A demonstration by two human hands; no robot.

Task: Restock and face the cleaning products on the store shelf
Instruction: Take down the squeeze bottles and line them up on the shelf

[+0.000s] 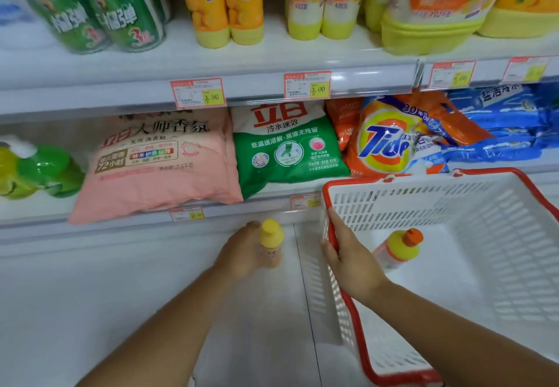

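Note:
My left hand (242, 250) grips a small bottle with a yellow cap (271, 243), upright, below the lower shelf edge. My right hand (348, 256) holds the red rim of a white plastic basket (484, 235) on its left side. Inside the basket a second bottle with a yellow body and an orange cap (399, 247) lies tilted on the bottom. On the top shelf stand orange bottles with yellow caps (220, 2) and two more (320, 2) beside them.
The lower shelf holds a pink detergent bag (157, 166), a green and white bag (287, 144), a Tide bag (393, 141) and blue packs (499, 126). Green cans (90, 11) stand top left. Green spray bottles (36, 172) lie far left. Price tags (198, 93) line the rails.

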